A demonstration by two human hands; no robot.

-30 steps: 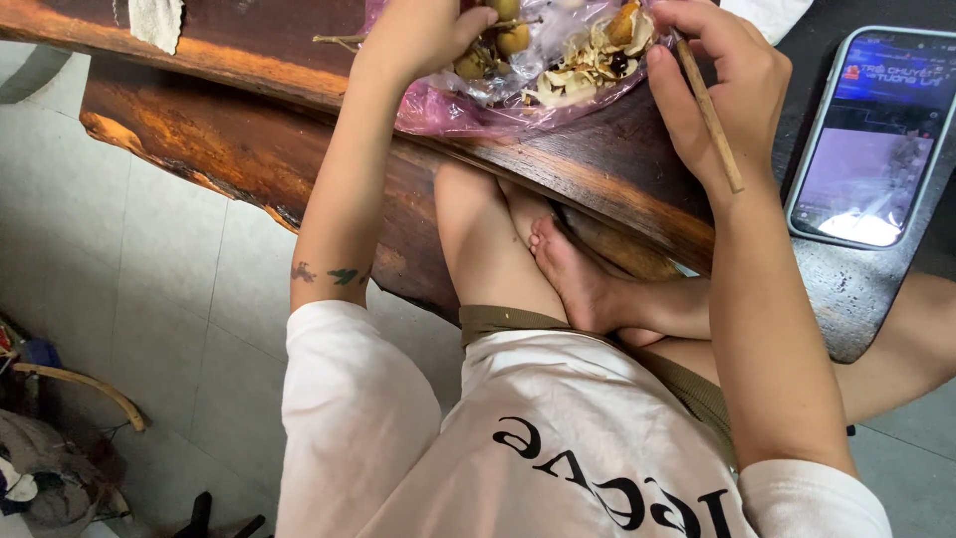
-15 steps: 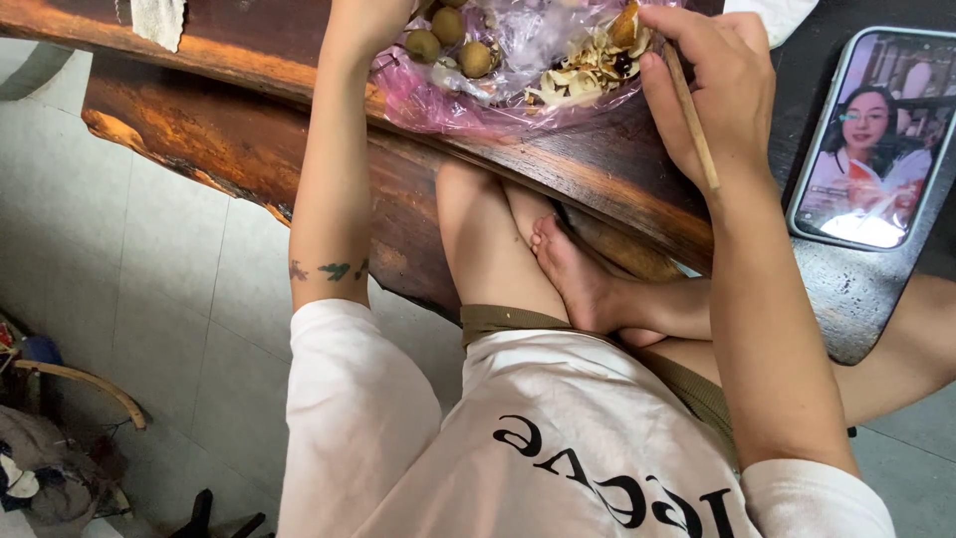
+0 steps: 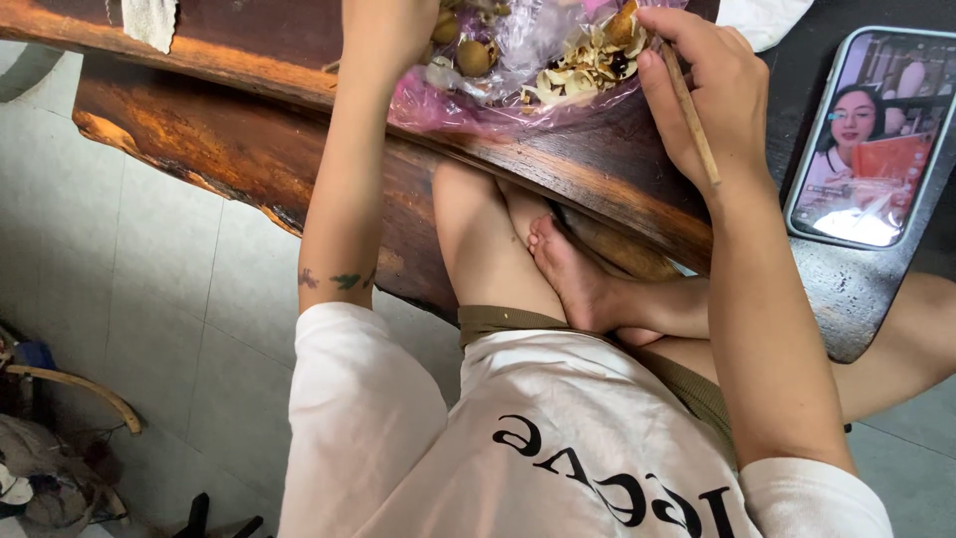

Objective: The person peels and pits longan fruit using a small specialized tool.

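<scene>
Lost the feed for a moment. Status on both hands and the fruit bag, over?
Left hand at the pink plastic bag, grip hidden by frame edge. Right hand shut on thin wooden stick beside the peels. Round brown fruits in bag. Phone stands clear.

At the right edge of the frame you see a phone (image 3: 864, 134) lying face up on the dark counter (image 3: 239, 139), its screen lit with a video. In the upper left corner a white cloth (image 3: 149, 20) hangs over the counter's edge. Pale floor tiles (image 3: 119, 269) fill the left side, and in the lower left you have a curved wooden piece (image 3: 85, 391) beside a heap of fabric (image 3: 45, 478).
</scene>
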